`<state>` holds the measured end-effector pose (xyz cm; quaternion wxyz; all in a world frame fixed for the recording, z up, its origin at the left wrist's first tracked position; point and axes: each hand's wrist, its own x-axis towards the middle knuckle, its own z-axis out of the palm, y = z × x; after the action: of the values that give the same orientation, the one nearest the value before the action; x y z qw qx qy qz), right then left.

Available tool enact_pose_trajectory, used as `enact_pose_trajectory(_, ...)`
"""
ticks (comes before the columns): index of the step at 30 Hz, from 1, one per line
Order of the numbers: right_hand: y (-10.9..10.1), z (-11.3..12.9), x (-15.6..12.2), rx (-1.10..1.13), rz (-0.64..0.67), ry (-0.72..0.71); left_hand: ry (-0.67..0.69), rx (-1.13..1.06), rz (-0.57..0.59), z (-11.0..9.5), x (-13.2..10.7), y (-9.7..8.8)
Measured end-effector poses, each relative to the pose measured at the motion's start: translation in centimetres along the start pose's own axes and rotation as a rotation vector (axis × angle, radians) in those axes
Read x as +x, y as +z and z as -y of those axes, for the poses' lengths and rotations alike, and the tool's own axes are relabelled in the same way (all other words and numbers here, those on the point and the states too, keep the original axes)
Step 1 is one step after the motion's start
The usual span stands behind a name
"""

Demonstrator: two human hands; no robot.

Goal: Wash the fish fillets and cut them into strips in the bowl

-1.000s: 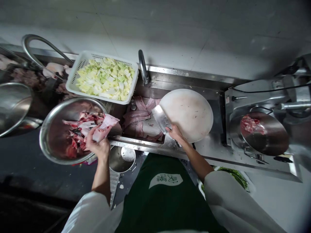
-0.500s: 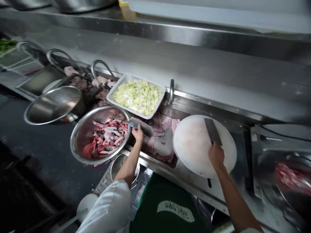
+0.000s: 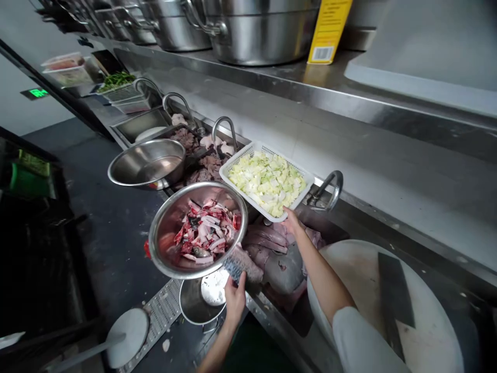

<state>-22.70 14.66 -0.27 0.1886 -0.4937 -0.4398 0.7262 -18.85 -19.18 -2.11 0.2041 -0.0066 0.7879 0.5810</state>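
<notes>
My left hand (image 3: 236,300) is closed on a piece of fish (image 3: 244,263) with grey scaly skin, beside the rim of a steel bowl (image 3: 155,254). Cut fish pieces (image 3: 207,228), red and pale, fill part of that bowl. My right hand (image 3: 292,221) grips the near right corner of a white plastic basket (image 3: 254,203) of chopped cabbage (image 3: 267,178). Below my right forearm, a sink holds pale fish fillets (image 3: 267,239). On the round white cutting board (image 3: 349,269) lies a cleaver (image 3: 396,290), let go.
Another steel bowl (image 3: 145,160) stands farther left, beside sinks with meat (image 3: 205,171). Curved taps (image 3: 330,189) rise along the wall. A steel bucket (image 3: 200,305) sits below the counter's edge. Steel pots (image 3: 260,31) and a yellow box (image 3: 330,31) stand on the shelf above.
My right hand has left the cleaver on the board and moved left to the basket's corner. My left hand still holds the fish piece, now nearer me. The view has swung left.
</notes>
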Motion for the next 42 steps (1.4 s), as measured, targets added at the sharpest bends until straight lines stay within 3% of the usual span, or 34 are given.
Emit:
enact_pose_trajectory(4, 2.9, 0.7, 2.2, 0.023, -0.072, -0.051, -0.074, -0.018, -0.178, 0.4, -0.8, -1.5)
enact_pose_trajectory(10, 4.2, 1.2, 3.2, -0.066, -0.152, -0.064, -0.070, -0.084, -0.160, -0.1, 0.0, -2.2)
enact_pose_trajectory(17, 2.5, 2.7, 3.2, 0.001, -0.028, 0.033, -0.068, -0.082, -0.044, 0.5, 0.9, -2.4)
enact_pose_trajectory(22, -0.2, 1.0, 0.5, -0.090, -0.297, -0.023, -0.052, -0.071, 0.031, -1.2, 1.3, -1.0)
enact_pose_trajectory(24, -1.5, -1.1, -2.4, -0.118, -0.190, -0.045, -0.053, -0.099, 0.093, -2.2, 1.6, 0.2)
enact_pose_trajectory(28, -2.8, -5.6, -9.4, -0.213, 0.347, 0.023, -0.007, -0.174, 0.269, -4.2, 2.8, 3.8)
enact_pose_trajectory(30, -3.4, -6.7, -11.4, -0.205, 0.355, -0.081, 0.082, -0.166, 0.373, -5.5, 3.3, 5.6)
enact_pose_trajectory(33, -7.0, -6.1, -12.5, -0.112, 0.070, -0.329, 0.305, -0.071, 0.511, -8.1, 3.5, 7.8)
enact_pose_trajectory(36, -15.0, -5.1, -15.0, -0.240, -0.273, -0.437, 0.620, 0.047, 0.657, -10.7, 2.7, 10.5)
enact_pose_trajectory(39, -23.7, -6.5, -20.5, -0.724, -0.582, -0.296, 0.936, 0.170, 0.799, -11.8, 0.3, 15.0)
enact_pose_trajectory(42, -29.1, -9.7, -25.2, -1.143, -0.718, 0.043, 1.122, 0.451, 0.925, -10.1, -4.0, 20.1)
